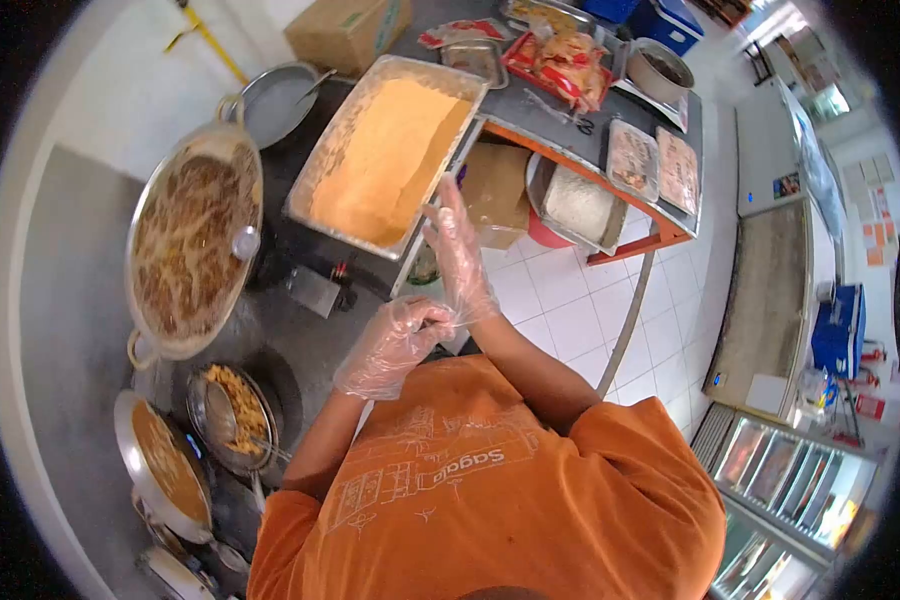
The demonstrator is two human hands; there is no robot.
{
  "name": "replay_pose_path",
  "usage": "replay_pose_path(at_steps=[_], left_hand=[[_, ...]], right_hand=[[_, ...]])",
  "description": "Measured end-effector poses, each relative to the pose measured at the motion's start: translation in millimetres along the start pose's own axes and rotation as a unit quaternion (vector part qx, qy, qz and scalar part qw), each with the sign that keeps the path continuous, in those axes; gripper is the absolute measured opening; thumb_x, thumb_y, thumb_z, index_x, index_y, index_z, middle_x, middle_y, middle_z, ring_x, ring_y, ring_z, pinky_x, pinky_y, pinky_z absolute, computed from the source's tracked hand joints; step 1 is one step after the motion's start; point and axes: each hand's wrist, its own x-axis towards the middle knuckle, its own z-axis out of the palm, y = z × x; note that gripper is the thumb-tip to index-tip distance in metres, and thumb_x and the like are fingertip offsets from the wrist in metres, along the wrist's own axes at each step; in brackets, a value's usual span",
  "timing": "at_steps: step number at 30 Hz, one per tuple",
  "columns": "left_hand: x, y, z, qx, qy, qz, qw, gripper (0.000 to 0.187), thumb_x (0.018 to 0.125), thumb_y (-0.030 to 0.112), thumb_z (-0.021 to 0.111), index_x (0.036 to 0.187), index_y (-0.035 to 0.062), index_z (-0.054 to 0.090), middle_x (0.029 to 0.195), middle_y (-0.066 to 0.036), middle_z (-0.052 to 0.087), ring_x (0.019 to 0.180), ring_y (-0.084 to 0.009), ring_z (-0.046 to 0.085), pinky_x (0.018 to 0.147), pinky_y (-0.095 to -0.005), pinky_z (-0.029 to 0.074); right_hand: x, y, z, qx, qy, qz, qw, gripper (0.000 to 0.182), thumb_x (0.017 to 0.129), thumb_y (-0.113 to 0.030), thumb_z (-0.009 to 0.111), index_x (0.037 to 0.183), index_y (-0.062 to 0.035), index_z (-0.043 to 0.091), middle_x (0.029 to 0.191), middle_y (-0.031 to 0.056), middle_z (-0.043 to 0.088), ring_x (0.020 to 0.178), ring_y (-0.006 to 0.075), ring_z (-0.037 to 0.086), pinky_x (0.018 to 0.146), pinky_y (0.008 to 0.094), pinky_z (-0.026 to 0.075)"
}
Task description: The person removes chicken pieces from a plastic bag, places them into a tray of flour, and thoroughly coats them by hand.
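Note:
Clear plastic gloves cover both hands. My left hand [395, 345] is closed, its fingers pinching the cuff of the right glove [478, 308] at the wrist. Fingers stretched out and pointing away from me, my right hand [457, 245] holds nothing. It is beside the near right edge of a metal tray [300, 205] that holds orange-tan powder [380, 150]. Whether the fingertips touch the tray rim I cannot tell.
At the left are a large pan of bubbling oil [195, 240], a strainer with fried pieces [235, 415] and a pan of brown liquid [165, 470]. Packed meat trays [633, 160] and a red tray [560, 65] stand on the orange-edged table [570, 165]. A white-powder tub [580, 205] sits below.

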Motion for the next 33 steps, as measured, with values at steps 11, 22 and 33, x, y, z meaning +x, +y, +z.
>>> replay_pose_path(at_steps=[11, 22, 33], left_hand=[[112, -131, -57, 0.124, 0.039, -0.105, 0.986, 0.02, 0.095, 0.018, 0.07, 0.103, 0.001, 0.068, 0.097, -0.019, 0.072, 0.086, -0.036, 0.07, 0.077, -0.0429, 0.054], [215, -186, -50, 0.172, 0.136, -0.362, 0.906, 0.035, 0.1, 0.028, 0.063, 0.118, -0.0013, 0.066, 0.1, -0.024, 0.074, 0.095, -0.0373, 0.073, 0.082, -0.0442, 0.056], [268, -161, -36, 0.103, 0.147, -0.424, 0.888, 0.04, 0.101, 0.028, 0.061, 0.123, -0.0054, 0.064, 0.111, -0.025, 0.072, 0.102, -0.0375, 0.071, 0.088, -0.0434, 0.055]], right_hand=[[194, 27, -115, -0.027, 0.055, 0.05, 0.997, 0.03, 0.101, -0.02, 0.068, 0.119, 0.0034, 0.069, 0.091, 0.0073, 0.074, 0.081, 0.013, 0.069, 0.078, 0.0285, 0.056], [520, 60, -361, -0.519, 0.192, -0.161, 0.817, 0.022, 0.093, -0.022, 0.07, 0.107, -0.0065, 0.076, 0.1, 0.0161, 0.077, 0.094, 0.0329, 0.074, 0.082, 0.0442, 0.057], [763, 126, -398, -0.879, 0.051, -0.098, 0.463, 0.034, 0.09, -0.032, 0.068, 0.119, -0.0147, 0.067, 0.109, 0.014, 0.075, 0.095, 0.0362, 0.073, 0.091, 0.0469, 0.054]])
